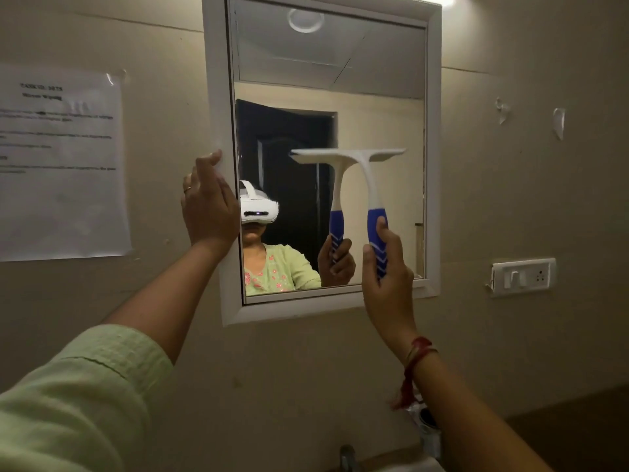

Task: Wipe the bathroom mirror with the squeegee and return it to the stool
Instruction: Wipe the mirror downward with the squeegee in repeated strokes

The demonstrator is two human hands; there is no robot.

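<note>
We see one squeegee with a white plastic T-shaped head and a blue ribbed handle (369, 185), held upright against the white-framed rectangular wall mirror (374, 97). Its flat, wide blade sits level about halfway up the glass, toward the mirror's right side, and the glass doubles it with a reflection just to the left. The white neck narrows downward into the blue grip, which carries pale chevron stripes.

The right hand (388, 270) is wrapped firmly around that blue grip near the mirror's lower right corner, thumb lying up along the handle. A red thread band circles the wrist below the mirror. The left hand (209, 206) rests with fingers loosely spread against the mirror's left frame edge, holding nothing that we can make out; a ring shows on one finger, and a pale green cloth sleeve (85, 396) covers the arm lower left of the mirror.

Left of the mirror, one sheet of white printed paper (61, 165) is taped to the smooth beige wall. Right of the mirror, one white plastic switch plate (522, 275) sits near its lower corner.
</note>
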